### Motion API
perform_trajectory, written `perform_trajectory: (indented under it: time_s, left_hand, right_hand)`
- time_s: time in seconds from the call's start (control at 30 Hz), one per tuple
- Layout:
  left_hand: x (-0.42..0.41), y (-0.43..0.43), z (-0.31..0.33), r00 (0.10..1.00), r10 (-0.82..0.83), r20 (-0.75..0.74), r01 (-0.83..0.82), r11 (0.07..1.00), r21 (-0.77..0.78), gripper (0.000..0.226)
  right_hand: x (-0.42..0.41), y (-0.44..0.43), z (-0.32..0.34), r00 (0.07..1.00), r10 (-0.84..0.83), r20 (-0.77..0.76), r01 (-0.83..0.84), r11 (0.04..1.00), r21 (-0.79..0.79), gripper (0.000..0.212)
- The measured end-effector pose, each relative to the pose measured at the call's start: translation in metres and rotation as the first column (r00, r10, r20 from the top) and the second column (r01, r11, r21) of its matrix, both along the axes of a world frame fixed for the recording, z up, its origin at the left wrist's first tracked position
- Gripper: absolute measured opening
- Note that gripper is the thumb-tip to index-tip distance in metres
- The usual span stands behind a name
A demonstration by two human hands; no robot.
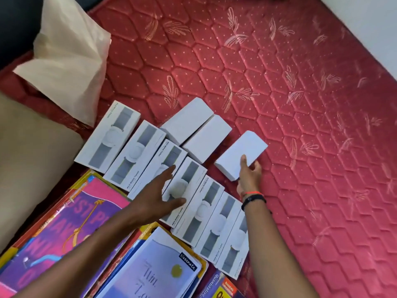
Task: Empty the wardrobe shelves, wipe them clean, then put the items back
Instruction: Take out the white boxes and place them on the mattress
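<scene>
I have just the head view to go by, and through it I look down at a row of tracker boxes lying side by side on a red mattress. The left hand lies flat over the middle of that row, fingers straight and spread wide, holding nothing. The right hand is just to the right of the row and grips the near end of a plain white box, thumb on top and fingers curled round its side. I cannot tell if the box rests on the mattress or hangs just above it. Two more white boxes lie touching each other at the far side of the row. I think the shelf things are being laid out here, and this box goes down next to the others. Some things could go wrong. The mattress is soft and bumpy, so a box set on a bump may tip or slide. The left hand could push the row crooked if it leans hard. The right arm lies across the near end of the row, so a quick pull could knock those boxes. Notebooks lie at the near side of the row. What looks like a cream pillow lies left of the row, beyond a tan cushion. A white wall shows far to the right of the row. I see no wardrobe.
</scene>
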State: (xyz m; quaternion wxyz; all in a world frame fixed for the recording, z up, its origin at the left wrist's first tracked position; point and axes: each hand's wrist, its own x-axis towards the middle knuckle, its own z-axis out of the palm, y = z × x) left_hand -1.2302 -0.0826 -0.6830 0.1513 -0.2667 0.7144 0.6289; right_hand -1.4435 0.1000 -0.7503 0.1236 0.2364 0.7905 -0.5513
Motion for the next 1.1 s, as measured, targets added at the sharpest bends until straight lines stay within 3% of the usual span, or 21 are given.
perform_trajectory:
  time_s: [0.07, 0.17, 0.37, 0.53, 0.6, 0.77, 0.93, 1.1]
  left_hand:
    - [0.004, -0.003, -0.01, 0.998, -0.048, 0.043, 0.049, 0.998, -0.035, 0.085]
    - [0.011, -0.005, -0.026, 0.993, -0.089, 0.078, 0.094, 0.993, -0.07, 0.081]
    - [0.03, -0.002, -0.037, 0.98, -0.163, 0.112, 0.178, 0.973, -0.146, 0.074]
    - [0.038, -0.009, -0.013, 0.971, -0.2, 0.134, 0.229, 0.941, -0.251, 0.079]
    - [0.057, 0.001, 0.002, 0.954, -0.227, 0.198, 0.274, 0.927, -0.258, 0.072]
    - [0.116, 0.017, 0.032, 0.94, -0.233, 0.25, 0.308, 0.893, -0.328, 0.068]
    - [0.204, 0.046, 0.07, 0.952, -0.162, 0.261, 0.241, 0.919, -0.311, 0.066]
    - [0.306, 0.081, 0.113, 0.949, 0.022, 0.316, 0.065, 0.963, -0.263, 0.065]
  right_hand:
    - [-0.006, -0.005, -0.012, 0.994, 0.093, 0.054, -0.098, 0.99, 0.104, 0.077]
    - [-0.003, -0.017, -0.012, 0.972, 0.233, 0.04, -0.235, 0.934, 0.268, 0.052]
    - [0.016, -0.013, -0.01, 0.928, 0.358, 0.104, -0.372, 0.867, 0.331, 0.024]
    - [0.04, -0.034, 0.017, 0.938, 0.345, 0.029, -0.334, 0.879, 0.34, 0.052]
    - [0.071, -0.027, 0.029, 0.927, 0.365, 0.086, -0.369, 0.846, 0.385, 0.061]
    - [0.164, -0.016, 0.075, 0.854, 0.454, 0.255, -0.517, 0.793, 0.323, 0.068]
    - [0.273, 0.0, 0.12, 0.715, 0.59, 0.375, -0.693, 0.672, 0.262, 0.074]
    - [0.367, 0.008, 0.163, 0.415, 0.775, 0.476, -0.909, 0.337, 0.244, 0.077]
